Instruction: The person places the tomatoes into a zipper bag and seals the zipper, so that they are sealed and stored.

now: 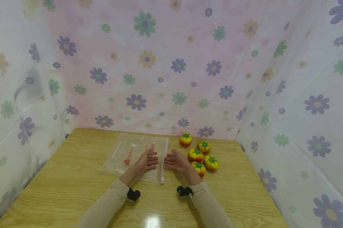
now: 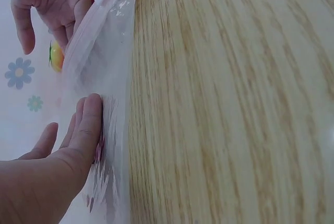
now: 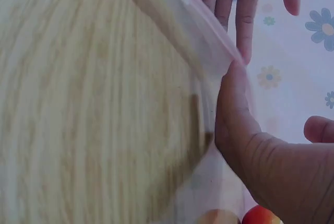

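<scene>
A clear plastic zip bag [image 1: 118,155] with a small red print lies flat on the table, its pink zip strip [image 1: 167,144] along the right side. The white slider [image 1: 162,179] sits at the strip's near end. Fingers straight, my left hand [image 1: 145,163] rests over the bag's right half, left of the strip. My right hand [image 1: 177,162] has its straight fingertips at the strip from the other side, thumb raised. Both palms face inward and neither hand grips anything. In the right wrist view, the fingertips of the right hand [image 3: 261,151] overlap the bag's edge.
Several yellow-and-red toy fruits [image 1: 204,146] with green leafy tops are grouped right of the bag, the nearest [image 1: 199,168] close beside my right wrist. The wooden table [image 1: 83,190] is enclosed at the back and sides by flower-printed cloth [image 1: 160,72].
</scene>
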Demonstrator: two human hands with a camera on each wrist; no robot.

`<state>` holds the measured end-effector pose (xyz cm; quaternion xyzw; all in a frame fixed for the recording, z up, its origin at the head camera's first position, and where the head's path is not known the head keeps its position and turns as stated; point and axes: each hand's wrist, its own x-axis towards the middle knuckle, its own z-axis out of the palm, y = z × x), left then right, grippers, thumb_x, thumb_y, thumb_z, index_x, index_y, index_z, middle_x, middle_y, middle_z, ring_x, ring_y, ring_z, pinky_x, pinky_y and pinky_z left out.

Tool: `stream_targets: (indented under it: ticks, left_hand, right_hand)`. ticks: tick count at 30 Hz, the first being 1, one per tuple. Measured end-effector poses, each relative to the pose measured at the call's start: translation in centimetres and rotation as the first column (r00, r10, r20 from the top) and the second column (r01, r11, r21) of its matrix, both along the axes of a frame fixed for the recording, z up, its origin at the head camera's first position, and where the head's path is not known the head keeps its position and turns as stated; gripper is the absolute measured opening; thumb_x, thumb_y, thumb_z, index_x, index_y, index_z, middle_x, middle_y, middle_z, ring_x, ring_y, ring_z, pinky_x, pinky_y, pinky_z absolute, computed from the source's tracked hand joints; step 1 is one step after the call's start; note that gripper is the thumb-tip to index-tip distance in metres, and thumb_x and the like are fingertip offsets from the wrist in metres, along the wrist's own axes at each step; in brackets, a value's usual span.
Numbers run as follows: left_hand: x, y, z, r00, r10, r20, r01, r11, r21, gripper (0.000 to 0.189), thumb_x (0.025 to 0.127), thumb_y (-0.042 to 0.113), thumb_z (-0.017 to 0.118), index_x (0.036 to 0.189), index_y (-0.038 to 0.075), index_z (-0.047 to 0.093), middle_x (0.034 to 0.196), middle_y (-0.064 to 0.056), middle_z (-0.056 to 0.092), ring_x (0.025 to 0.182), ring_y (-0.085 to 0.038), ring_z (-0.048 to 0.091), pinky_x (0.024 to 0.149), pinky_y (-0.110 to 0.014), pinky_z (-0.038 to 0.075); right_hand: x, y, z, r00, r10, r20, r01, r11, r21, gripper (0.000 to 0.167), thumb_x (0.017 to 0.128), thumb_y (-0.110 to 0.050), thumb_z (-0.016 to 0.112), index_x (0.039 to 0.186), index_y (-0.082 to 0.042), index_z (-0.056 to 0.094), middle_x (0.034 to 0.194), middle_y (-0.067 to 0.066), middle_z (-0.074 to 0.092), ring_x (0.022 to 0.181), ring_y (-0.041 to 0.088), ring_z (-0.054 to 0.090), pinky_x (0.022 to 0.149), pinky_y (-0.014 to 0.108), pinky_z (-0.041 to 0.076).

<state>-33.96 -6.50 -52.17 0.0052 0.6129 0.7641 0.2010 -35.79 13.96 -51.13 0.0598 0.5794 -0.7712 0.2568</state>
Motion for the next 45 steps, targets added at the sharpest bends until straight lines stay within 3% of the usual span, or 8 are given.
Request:
stream_targets:
  ticks: [5,10,13,19,26,28,37,45]
  left_hand:
    - [0.0,0.2,-0.2,1.000,-0.005,-0.016,0.004,1.000,-0.019,0.060,0.110,0.031,0.029,0.152,-0.012,0.032,0.149,-0.038,0.041,0.137,-0.049,0.046,0.109,-0.055,0.045]
    - [-0.1,0.4,-0.4,0.999,0.033,-0.013,-0.034,0.999,-0.025,0.052,0.110,0.021,0.036,0.147,-0.015,0.037,0.143,-0.039,0.046,0.130,-0.047,0.054,0.105,-0.050,0.050]
    - [0.1,0.5,-0.5,0.998,0.048,-0.029,-0.050,0.998,-0.040,0.048,0.109,0.016,0.041,0.144,-0.016,0.041,0.137,-0.039,0.053,0.120,-0.042,0.063,0.099,-0.045,0.055]
    - [0.5,0.4,-0.4,0.997,0.028,-0.075,-0.036,0.994,-0.100,0.048,0.108,0.018,0.046,0.142,-0.016,0.045,0.130,-0.035,0.060,0.114,-0.038,0.068,0.094,-0.043,0.058]
    - [0.7,0.1,-0.8,0.989,0.002,-0.150,-0.021,0.991,-0.129,0.045,0.106,0.021,0.055,0.137,-0.012,0.051,0.111,-0.018,0.069,0.089,-0.014,0.071,0.077,-0.029,0.060]
    - [0.7,0.1,-1.0,0.986,0.013,-0.168,-0.036,0.990,-0.137,0.044,0.106,0.020,0.056,0.136,-0.012,0.053,0.114,-0.020,0.069,0.087,-0.013,0.070,0.074,-0.028,0.059]
    - [1.3,0.5,-0.7,0.970,0.042,-0.238,-0.089,0.978,-0.191,0.037,0.105,0.010,0.054,0.133,-0.014,0.055,0.112,-0.025,0.068,0.083,-0.014,0.071,0.075,-0.031,0.062]
    - [1.6,0.9,-0.7,0.949,0.053,-0.310,-0.119,0.973,-0.197,0.032,0.100,-0.001,0.051,0.124,-0.021,0.057,0.095,-0.025,0.072,0.071,-0.016,0.073,0.063,-0.027,0.061]
  right_hand:
    - [0.3,-0.3,-0.1,0.994,0.091,-0.063,-0.089,0.995,0.039,0.051,0.111,-0.019,0.031,0.150,0.014,0.033,0.150,0.037,0.041,0.136,0.045,0.049,0.115,0.054,0.038]
    - [0.7,-0.7,-0.3,0.980,0.143,-0.141,-0.129,0.986,0.105,0.045,0.108,-0.010,0.042,0.146,0.014,0.040,0.139,0.032,0.055,0.111,0.028,0.067,0.106,0.048,0.050]
    - [0.9,-0.8,-0.6,0.965,0.177,-0.195,-0.147,0.976,0.159,0.044,0.106,-0.007,0.050,0.144,0.015,0.043,0.131,0.028,0.062,0.101,0.021,0.069,0.098,0.044,0.056]
    - [1.3,-1.0,-0.6,0.922,0.258,-0.289,-0.178,0.945,0.276,0.047,0.102,-0.005,0.058,0.142,0.016,0.045,0.125,0.028,0.064,0.099,0.019,0.068,0.094,0.042,0.058]
    - [1.8,-1.5,-0.3,0.891,0.290,-0.349,-0.151,0.915,0.375,0.044,0.097,-0.002,0.066,0.136,0.011,0.052,0.110,0.017,0.067,0.088,0.014,0.068,0.089,0.039,0.060]
    - [2.0,-1.6,-0.3,0.890,0.288,-0.353,-0.141,0.911,0.387,0.044,0.096,-0.004,0.068,0.134,0.010,0.053,0.109,0.017,0.066,0.086,0.014,0.067,0.087,0.038,0.061]
    - [2.6,-1.9,0.0,0.881,0.291,-0.372,-0.097,0.882,0.462,0.044,0.093,-0.003,0.069,0.132,0.011,0.054,0.111,0.021,0.065,0.086,0.016,0.065,0.082,0.035,0.061]
    - [3.1,-2.3,0.0,0.839,0.312,-0.447,-0.046,0.857,0.513,0.034,0.089,0.007,0.065,0.123,0.011,0.061,0.107,0.023,0.067,0.089,0.017,0.063,0.073,0.026,0.057]
